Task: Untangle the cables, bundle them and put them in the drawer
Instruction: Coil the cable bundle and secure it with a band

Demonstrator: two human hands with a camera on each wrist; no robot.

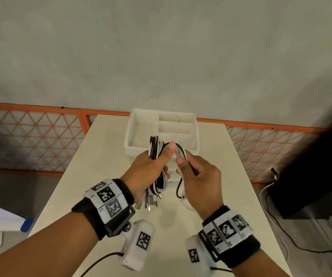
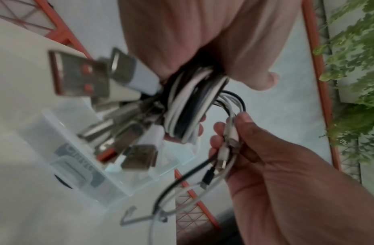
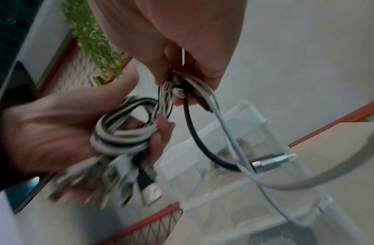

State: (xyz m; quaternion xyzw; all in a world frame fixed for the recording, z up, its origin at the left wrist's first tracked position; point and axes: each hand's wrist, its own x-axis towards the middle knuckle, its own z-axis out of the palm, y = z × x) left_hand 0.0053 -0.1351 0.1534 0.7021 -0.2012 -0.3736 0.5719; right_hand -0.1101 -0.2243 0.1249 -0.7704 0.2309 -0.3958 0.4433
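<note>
My left hand [image 1: 151,168] grips a folded bundle of black and white cables [image 1: 155,150] above the table, thumb up along it. Several USB plugs [image 1: 149,202] hang below that fist; they loom large in the left wrist view as USB plugs [image 2: 81,77]. My right hand [image 1: 193,172] pinches the loose cable ends [image 1: 181,154] beside the bundle, and a black cable tail [image 1: 179,188] droops from it. In the right wrist view the bundle [image 3: 123,132] sits in the left hand, and a black cable with a metal plug [image 3: 272,161] dangles. The white drawer [image 1: 129,140] stands just behind.
The drawer is a translucent tray with several dividers [image 1: 178,126] on a pale table [image 1: 101,176]. An orange lattice fence [image 1: 31,136] runs behind the table. At the right stand a dark cabinet [image 1: 311,176] and floor cables [image 1: 281,232].
</note>
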